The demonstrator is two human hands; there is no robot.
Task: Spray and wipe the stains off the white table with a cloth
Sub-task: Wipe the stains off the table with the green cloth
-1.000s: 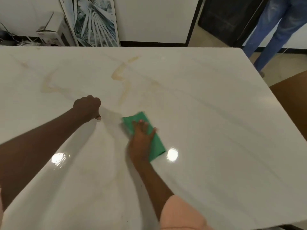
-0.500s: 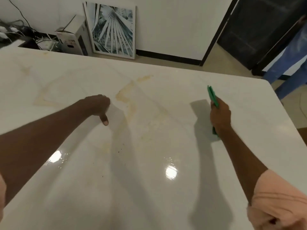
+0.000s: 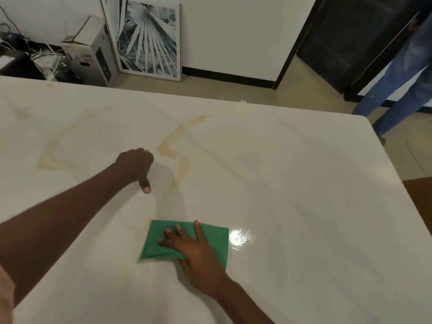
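The white worktop (image 3: pixel 292 183) fills most of the view, glossy, with a bright glare patch just right of the cloth. Yellowish stains (image 3: pixel 174 150) streak its far middle, and a fainter angular stain (image 3: pixel 55 155) lies toward the far left. The left hand (image 3: pixel 136 164) rests on the worktop as a loose fist, holding nothing, thumb pointing back toward the person, just left of the middle stains. The right hand (image 3: pixel 194 251) lies flat on the green cloth (image 3: pixel 215 239), its fingers (image 3: pixel 197 230) straight and spread, pressing it down. The folded cloth sits on the near middle of the worktop, its long axis running left to right, well apart from the stains. Beyond the far edge, a framed leaf picture (image 3: pixel 146 38) leans against the wall beside a cardboard box (image 3: pixel 91 52).
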